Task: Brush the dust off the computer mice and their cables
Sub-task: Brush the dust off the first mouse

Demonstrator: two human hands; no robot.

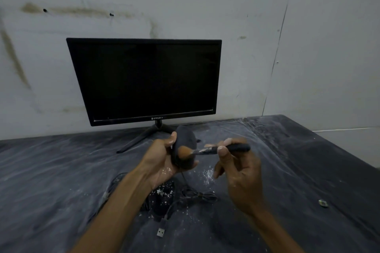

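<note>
Left hand [162, 162] grips a black mouse [184, 146] above the counter [61, 170], near the monitor [146, 80]. Right hand [238, 172] pinches a brush [213, 150], bristles touching the mouse. Second mouse [161, 201] and cable [197, 194] lie below.

matt mouse [185, 141], glossy monitor [144, 80] — dusty table [308, 170]

1. Left hand [162, 162]: raised, palm turned up and inward, thumb up top, fingers curled round a dark mouse [185, 146], white specks on the palm.
2. Right hand [238, 172]: raised just beside it, thumb and fingers pinching a brush [213, 150] held level, bristles touching the mouse.
3. Both forearms bare, converging from bottom edge.
</note>
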